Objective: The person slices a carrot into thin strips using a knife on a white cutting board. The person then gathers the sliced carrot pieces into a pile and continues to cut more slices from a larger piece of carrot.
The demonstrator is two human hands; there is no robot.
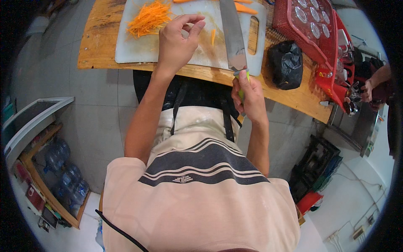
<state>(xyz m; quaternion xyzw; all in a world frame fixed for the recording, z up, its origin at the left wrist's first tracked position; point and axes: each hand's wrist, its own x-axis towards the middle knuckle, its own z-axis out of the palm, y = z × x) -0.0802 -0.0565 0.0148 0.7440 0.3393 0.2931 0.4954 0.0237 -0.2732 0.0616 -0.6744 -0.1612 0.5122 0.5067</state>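
Note:
My right hand [252, 94] grips the yellow-green handle of a large kitchen knife [234, 34]. Its broad blade points away from me over the right part of a white plastic cutting board [138, 52]. Above the middle of the board, my left hand [179, 41] is loosely curled, with nothing visible in it. To its left lies a heap of shredded carrot [149, 19]. A thin carrot strip [213, 37] rests on the stained board between hand and blade. Larger carrot pieces [245, 8] lie at the far edge, partly behind the blade.
The wooden table [97, 37] carries a black plastic bag [286, 64] right of the board. Beyond it stands a red plastic basket [302, 34] with several clear round items. Another person's hand [368, 89] is at far right, near utensils. Large water bottles [70, 179] stand at lower left.

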